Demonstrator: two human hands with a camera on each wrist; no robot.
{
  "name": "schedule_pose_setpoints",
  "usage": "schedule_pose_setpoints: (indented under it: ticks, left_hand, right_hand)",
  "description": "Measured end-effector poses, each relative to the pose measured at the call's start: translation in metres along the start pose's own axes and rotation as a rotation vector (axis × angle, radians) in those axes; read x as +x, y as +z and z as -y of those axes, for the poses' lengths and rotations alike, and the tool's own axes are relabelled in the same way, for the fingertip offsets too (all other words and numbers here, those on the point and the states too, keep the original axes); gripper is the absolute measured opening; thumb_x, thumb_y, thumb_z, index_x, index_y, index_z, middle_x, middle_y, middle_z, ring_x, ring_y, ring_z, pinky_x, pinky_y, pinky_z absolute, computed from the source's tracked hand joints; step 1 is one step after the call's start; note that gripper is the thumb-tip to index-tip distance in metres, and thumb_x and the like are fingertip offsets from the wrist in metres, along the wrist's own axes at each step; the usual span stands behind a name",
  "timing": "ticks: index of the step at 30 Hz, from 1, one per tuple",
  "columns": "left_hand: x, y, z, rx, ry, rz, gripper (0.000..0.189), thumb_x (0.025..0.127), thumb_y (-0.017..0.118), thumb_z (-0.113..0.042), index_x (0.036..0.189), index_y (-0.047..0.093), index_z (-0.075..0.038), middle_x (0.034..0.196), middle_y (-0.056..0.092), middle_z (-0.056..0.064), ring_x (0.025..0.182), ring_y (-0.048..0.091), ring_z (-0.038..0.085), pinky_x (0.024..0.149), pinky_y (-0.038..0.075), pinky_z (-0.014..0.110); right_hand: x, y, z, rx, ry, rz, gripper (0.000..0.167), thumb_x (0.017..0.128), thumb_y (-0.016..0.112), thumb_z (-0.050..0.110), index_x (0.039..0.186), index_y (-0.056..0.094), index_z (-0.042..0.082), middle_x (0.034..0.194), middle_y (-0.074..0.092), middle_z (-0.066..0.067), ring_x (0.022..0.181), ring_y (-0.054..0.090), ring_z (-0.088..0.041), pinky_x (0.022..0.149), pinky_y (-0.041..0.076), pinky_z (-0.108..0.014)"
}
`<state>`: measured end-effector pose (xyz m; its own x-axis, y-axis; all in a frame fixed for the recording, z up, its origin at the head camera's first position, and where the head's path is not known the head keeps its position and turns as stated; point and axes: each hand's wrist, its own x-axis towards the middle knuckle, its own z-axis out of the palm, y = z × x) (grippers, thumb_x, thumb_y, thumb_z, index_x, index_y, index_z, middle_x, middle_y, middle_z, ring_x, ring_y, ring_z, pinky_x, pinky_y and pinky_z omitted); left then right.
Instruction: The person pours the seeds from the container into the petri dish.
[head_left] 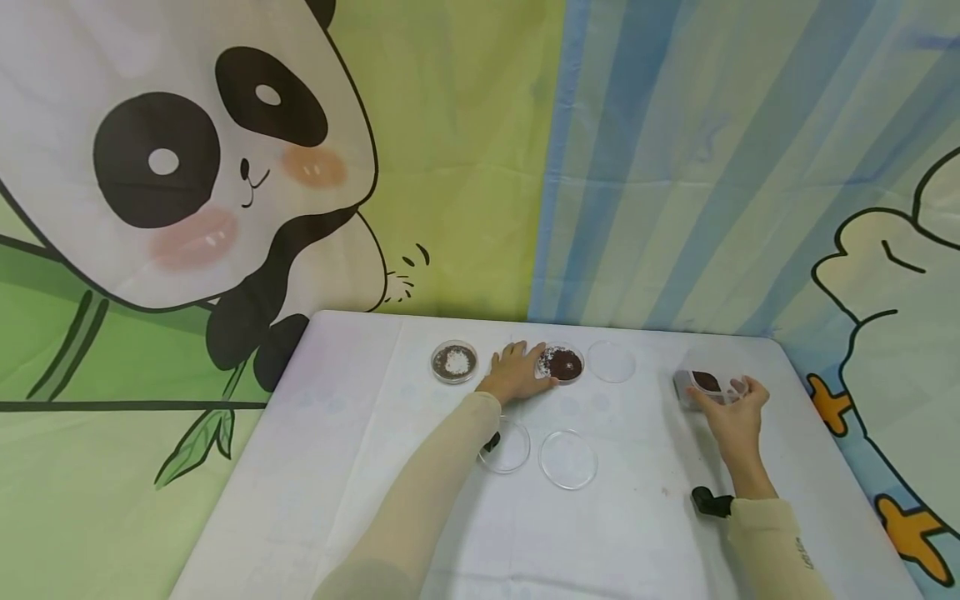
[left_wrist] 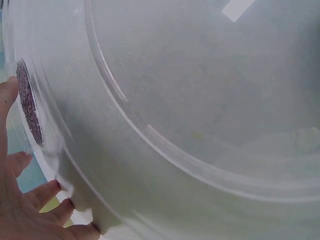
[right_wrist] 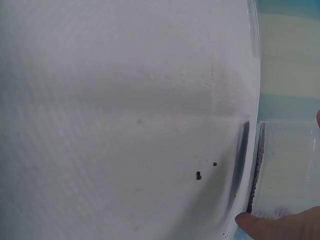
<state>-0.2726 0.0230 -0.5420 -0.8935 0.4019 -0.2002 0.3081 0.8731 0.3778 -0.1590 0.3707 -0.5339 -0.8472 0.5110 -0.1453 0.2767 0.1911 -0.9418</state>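
On the white table my left hand (head_left: 517, 372) lies with fingers spread, thumb and index finger touching the left side of a round clear petri dish (head_left: 564, 364). Dark brown granules and scattered white bits are in that dish; the left wrist view shows the granules (left_wrist: 30, 107) beyond the thumb. At the right, my right hand (head_left: 738, 408) grips a clear plastic box (head_left: 684, 390) between thumb and fingers. Dark granules lie inside the box, and its wall (right_wrist: 260, 165) shows at the right of the right wrist view. Part of the box is hidden by the hand.
Left of my left hand stands another petri dish (head_left: 453, 362) with dark granules and a white heap. Clear round lids or dishes lie about: one (head_left: 611, 362) at the back, two (head_left: 568, 460) nearer the front. A few dark crumbs (right_wrist: 198, 175) dot the tabletop. A printed curtain (head_left: 465, 167) hangs behind.
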Motion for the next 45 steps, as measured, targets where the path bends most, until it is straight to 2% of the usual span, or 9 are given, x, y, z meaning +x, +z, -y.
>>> schedule_pose_setpoints:
  ticks: [6,18,20,25,29,32,36,40,45]
  left_hand:
    - [-0.001,0.0,0.0,-0.009,0.004,-0.003,0.08,0.094,0.056,-0.064,0.159,0.029,-0.027,0.161,0.026,0.014,0.148,0.021,0.038,0.115,0.018,0.06]
    - [-0.003,-0.002,0.0,-0.018,0.002,0.004,0.08,0.094,0.056,-0.063,0.159,0.029,-0.026,0.161,0.026,0.015,0.148,0.02,0.039,0.115,0.018,0.061]
    - [-0.003,-0.001,0.001,-0.012,0.001,0.005,0.08,0.094,0.055,-0.064,0.159,0.028,-0.027,0.161,0.026,0.014,0.148,0.02,0.038,0.115,0.018,0.061]
    - [-0.001,0.001,0.002,-0.005,-0.002,0.011,0.08,0.094,0.055,-0.065,0.16,0.028,-0.028,0.162,0.025,0.014,0.148,0.02,0.038,0.115,0.018,0.061]
    - [0.0,0.001,0.003,-0.001,-0.006,0.01,0.08,0.093,0.055,-0.065,0.159,0.028,-0.028,0.161,0.026,0.014,0.148,0.021,0.038,0.115,0.018,0.06]
    - [0.0,0.001,0.002,0.001,-0.006,0.008,0.08,0.093,0.055,-0.065,0.159,0.028,-0.028,0.161,0.027,0.014,0.147,0.022,0.038,0.115,0.019,0.06]
    - [-0.001,-0.001,0.001,-0.003,-0.005,0.011,0.08,0.094,0.055,-0.064,0.159,0.028,-0.027,0.161,0.026,0.014,0.147,0.021,0.038,0.115,0.018,0.06]
    - [-0.001,-0.002,0.0,-0.015,0.002,0.01,0.081,0.093,0.056,-0.064,0.159,0.028,-0.027,0.161,0.026,0.014,0.147,0.021,0.038,0.115,0.018,0.061]
    - [-0.001,-0.001,0.0,-0.004,0.006,0.003,0.081,0.093,0.055,-0.066,0.16,0.028,-0.027,0.161,0.026,0.014,0.147,0.021,0.039,0.115,0.018,0.061]
  right_hand:
    - [0.001,0.001,-0.004,-0.026,0.02,-0.003,0.108,0.088,0.077,0.037,0.156,-0.004,0.016,0.163,0.013,-0.013,0.147,0.02,-0.035,0.112,0.031,-0.049]
    - [-0.003,0.005,-0.009,-0.034,0.019,-0.012,0.107,0.09,0.076,0.031,0.156,-0.006,0.016,0.163,0.014,-0.017,0.145,0.024,-0.038,0.11,0.031,-0.048]
    - [-0.004,0.005,-0.009,-0.036,0.0,-0.008,0.107,0.09,0.075,0.03,0.157,-0.008,0.016,0.164,0.009,-0.018,0.147,0.02,-0.038,0.111,0.03,-0.05]
    - [-0.008,0.006,-0.009,-0.052,-0.1,-0.073,0.108,0.087,0.079,0.028,0.159,0.0,0.011,0.164,0.005,-0.015,0.15,0.011,-0.032,0.118,0.019,-0.049]
    - [-0.01,0.006,-0.005,-0.066,-0.196,-0.138,0.102,0.085,0.08,0.027,0.159,0.012,0.009,0.163,0.014,-0.013,0.148,0.016,-0.028,0.119,0.016,-0.045]
    - [-0.011,0.007,0.0,-0.14,-0.275,-0.17,0.097,0.086,0.08,0.026,0.158,0.018,0.008,0.161,0.02,-0.014,0.148,0.018,-0.027,0.119,0.017,-0.044]
    - [-0.017,0.012,0.011,-0.25,-0.429,-0.196,0.088,0.085,0.08,0.019,0.155,0.029,0.006,0.157,0.029,-0.018,0.145,0.023,-0.032,0.117,0.021,-0.05]
    - [-0.024,0.021,0.022,-0.272,-0.587,-0.181,0.079,0.083,0.081,0.008,0.149,0.039,0.002,0.15,0.038,-0.023,0.138,0.034,-0.04,0.113,0.028,-0.055]
    - [-0.027,0.037,0.031,-0.294,-0.663,-0.107,0.08,0.08,0.083,0.005,0.148,0.041,0.001,0.144,0.043,-0.026,0.121,0.048,-0.044,0.096,0.042,-0.056]
